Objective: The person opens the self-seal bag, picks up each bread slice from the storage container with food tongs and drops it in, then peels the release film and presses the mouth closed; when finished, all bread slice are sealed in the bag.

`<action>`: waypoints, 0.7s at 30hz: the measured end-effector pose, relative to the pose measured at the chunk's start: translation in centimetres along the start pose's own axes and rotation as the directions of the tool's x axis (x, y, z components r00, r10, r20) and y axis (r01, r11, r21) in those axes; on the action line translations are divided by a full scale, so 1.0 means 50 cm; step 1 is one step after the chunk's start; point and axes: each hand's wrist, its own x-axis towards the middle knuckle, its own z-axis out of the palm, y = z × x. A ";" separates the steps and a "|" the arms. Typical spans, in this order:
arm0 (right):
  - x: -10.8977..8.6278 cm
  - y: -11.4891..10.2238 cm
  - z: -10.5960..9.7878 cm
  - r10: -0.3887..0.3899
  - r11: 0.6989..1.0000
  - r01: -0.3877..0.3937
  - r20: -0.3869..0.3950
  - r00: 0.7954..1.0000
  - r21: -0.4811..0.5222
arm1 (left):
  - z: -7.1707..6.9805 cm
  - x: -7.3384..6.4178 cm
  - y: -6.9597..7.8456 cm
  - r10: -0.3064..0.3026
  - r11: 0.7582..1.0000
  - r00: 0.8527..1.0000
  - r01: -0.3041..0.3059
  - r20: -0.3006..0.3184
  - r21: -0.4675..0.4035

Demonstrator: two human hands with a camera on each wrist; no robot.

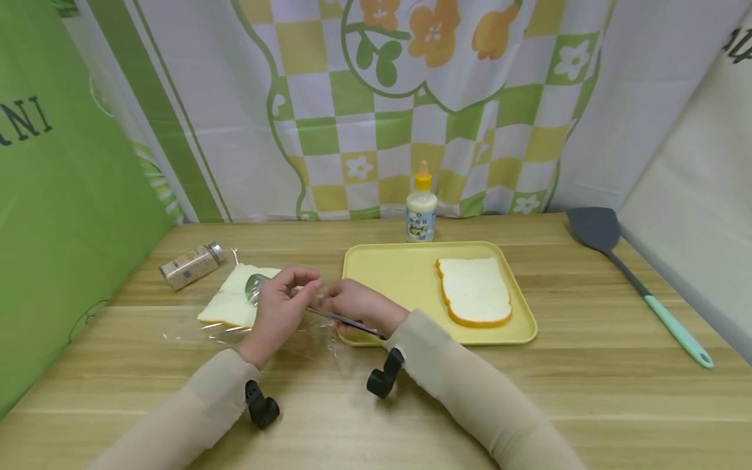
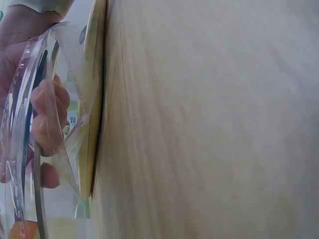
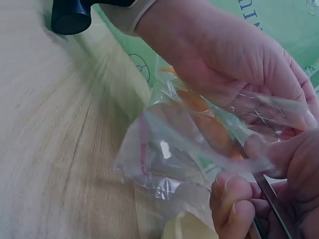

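A clear plastic bag (image 1: 220, 336) lies on the table's left side with white bread (image 1: 235, 297) inside. My left hand (image 1: 281, 310) pinches the film near the bag's mouth. My right hand (image 1: 358, 303) grips slim metal tongs (image 1: 352, 323), fingers (image 3: 234, 199) curled round their arms. The tongs reach into the bag, and a greenish rounded end (image 1: 254, 287) shows over the bread. In the right wrist view the loose bag film (image 3: 169, 144) hangs between both hands. One bread slice (image 1: 476, 290) with an orange-brown crust lies flat on the yellow tray (image 1: 388, 261).
Behind the tray stands a squeeze bottle (image 1: 421, 212) with a yellow cap. A seasoning shaker (image 1: 190, 266) lies on its side at the far left. At the right lies a dark spatula (image 1: 596, 228) with a mint handle. Patterned cloth (image 1: 364, 140) hangs behind the table.
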 end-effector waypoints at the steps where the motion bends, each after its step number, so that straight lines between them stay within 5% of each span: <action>1: 0.000 -0.001 0.001 0.006 1.000 -0.006 -0.004 1.000 -0.001 | 0.001 0.000 0.000 -0.006 1.000 1.000 0.006 -0.008 -0.004; 10: 0.004 0.006 0.009 0.016 0.999 -0.017 -0.023 1.000 -0.030 | 0.001 -0.005 0.011 -0.061 0.998 0.998 0.060 -0.030 -0.020; 21: 0.005 -0.001 0.012 0.013 0.992 -0.017 -0.033 0.999 -0.124 | -0.023 0.010 0.019 -0.033 0.983 0.999 0.036 -0.016 0.178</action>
